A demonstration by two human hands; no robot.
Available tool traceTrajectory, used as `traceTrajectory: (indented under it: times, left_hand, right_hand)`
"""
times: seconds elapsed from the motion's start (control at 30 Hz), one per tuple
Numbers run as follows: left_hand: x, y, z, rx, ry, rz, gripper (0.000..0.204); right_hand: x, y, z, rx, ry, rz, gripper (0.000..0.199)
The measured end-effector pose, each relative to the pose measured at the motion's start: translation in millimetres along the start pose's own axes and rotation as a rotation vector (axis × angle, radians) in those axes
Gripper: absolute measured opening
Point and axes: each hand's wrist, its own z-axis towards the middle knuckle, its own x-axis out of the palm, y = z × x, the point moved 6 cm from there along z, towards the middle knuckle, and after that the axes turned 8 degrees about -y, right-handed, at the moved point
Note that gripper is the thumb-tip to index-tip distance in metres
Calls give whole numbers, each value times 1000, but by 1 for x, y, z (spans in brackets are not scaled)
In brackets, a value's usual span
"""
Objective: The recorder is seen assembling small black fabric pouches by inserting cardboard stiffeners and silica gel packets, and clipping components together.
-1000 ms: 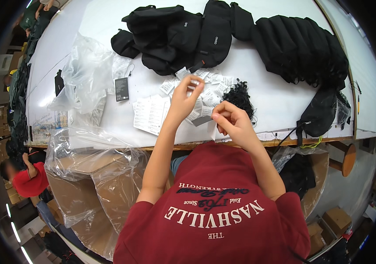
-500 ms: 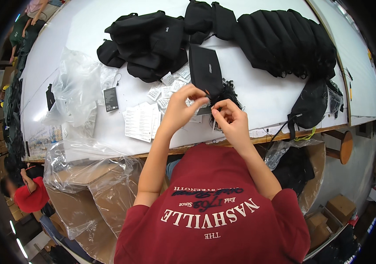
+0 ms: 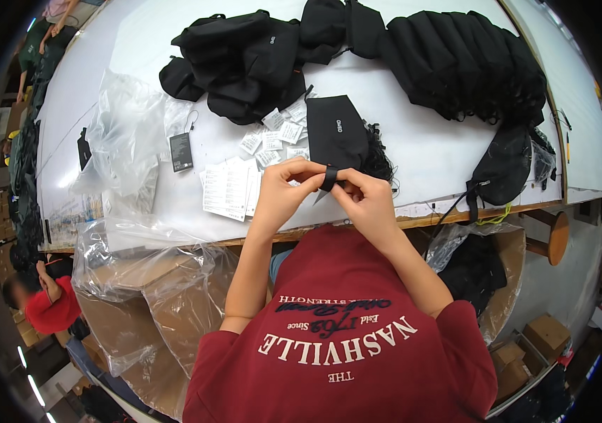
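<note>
Both hands meet just above the table's near edge. My left hand (image 3: pixel 285 189) and my right hand (image 3: pixel 366 203) pinch a short black strap loop (image 3: pixel 330 177) between their fingertips. A dark pointed end shows below the fingers. Beyond them lies a flat black fabric pouch (image 3: pixel 336 134) with a small white mark, its near end close to the strap; whether the two are joined I cannot tell. A heap of black cords (image 3: pixel 380 158) lies at the pouch's right side. Small white packets (image 3: pixel 271 141) are scattered to its left.
White printed cards (image 3: pixel 225 189), a black hang tag (image 3: pixel 181 151) and clear plastic bags (image 3: pixel 128 134) lie to the left. Black bags (image 3: pixel 244 63) and a row of black pouches (image 3: pixel 463 63) fill the far side. Plastic-lined cartons (image 3: pixel 146 296) stand below the table edge.
My hands have come together on the black strap, the left fingers now meeting the right. The pouch has shifted nearer and lies flatter, its white mark facing up.
</note>
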Motion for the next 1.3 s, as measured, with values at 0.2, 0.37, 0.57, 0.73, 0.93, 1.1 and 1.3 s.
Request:
traceTrajectory:
  times: [0.2, 0.37, 0.57, 0.73, 0.93, 1.1, 1.3]
  left_hand:
    - [-6, -16, -11, 250, -310, 114, 8]
    - [-12, -20, -19, 185, -256, -355, 7]
    - [-2, -29, -27, 115, -184, -337, 7]
    - [0, -26, -31, 62, -196, -311, 7]
    - [14, -40, -33, 76, -56, -473, 9]
    - [13, -26, -36, 9, -19, -564, 8]
    - [12, -27, -36, 58, -98, -494, 8]
  right_hand:
    - [1, -14, 5, 252, 81, 218, 11]
    - [-13, 3, 11, 253, 107, 623, 13]
    - [-16, 9, 12, 460, 310, 771, 13]
    - [-7, 6, 5, 639, 432, 1177, 15]
    - [-11, 10, 13, 510, 263, 1015, 16]
    - [-9, 17, 16, 232, 95, 695, 14]
    - [-16, 23, 14, 165, -19, 649, 17]
